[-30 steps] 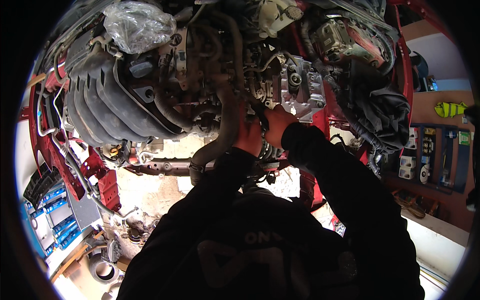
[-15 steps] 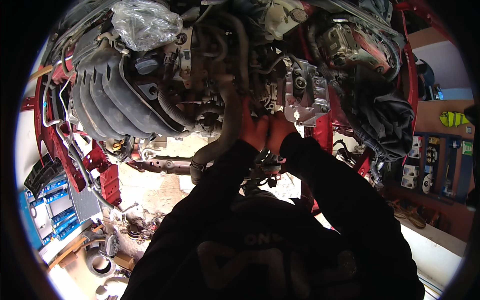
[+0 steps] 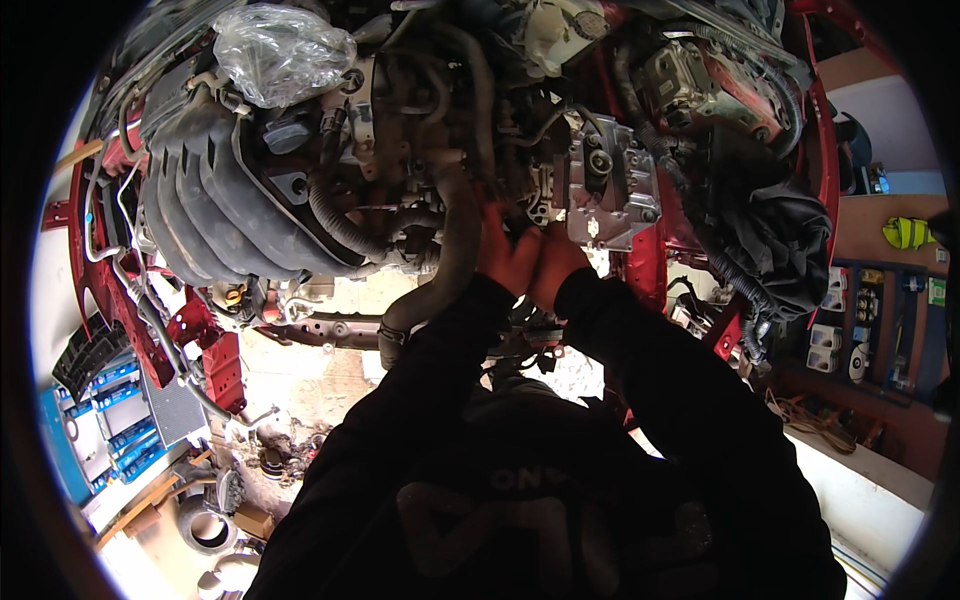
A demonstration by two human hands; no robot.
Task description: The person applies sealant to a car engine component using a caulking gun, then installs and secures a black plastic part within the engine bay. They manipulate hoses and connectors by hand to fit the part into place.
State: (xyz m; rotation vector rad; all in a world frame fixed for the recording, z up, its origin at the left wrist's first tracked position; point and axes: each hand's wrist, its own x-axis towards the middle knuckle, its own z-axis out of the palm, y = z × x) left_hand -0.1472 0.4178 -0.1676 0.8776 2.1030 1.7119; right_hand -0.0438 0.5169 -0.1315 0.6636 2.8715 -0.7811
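My left hand (image 3: 507, 257) and my right hand (image 3: 555, 268) are together deep in a car's engine bay. Both are closed, with their fingers in shadow among dark parts. What they grip is too dark to make out. Just left of my left hand a thick grey-brown hose (image 3: 458, 230) bends down toward the front. On the right, close to my right hand, stands a silver metal bracket (image 3: 610, 190) with a round fitting on it. A black ribbed intake manifold (image 3: 215, 205) lies further left.
Clear plastic wrapping (image 3: 283, 55) covers a part at the far left. A pale reservoir (image 3: 560, 35) sits at the back. Black cloth-like cover (image 3: 770, 225) and red body rails (image 3: 645, 270) flank the right. A front crossmember (image 3: 330, 330) runs below; a tyre (image 3: 205, 528) lies on the floor.
My hands stay pressed together at the same spot, with my right hand turned slightly and moved a little left against the left one. The view has shifted slightly.
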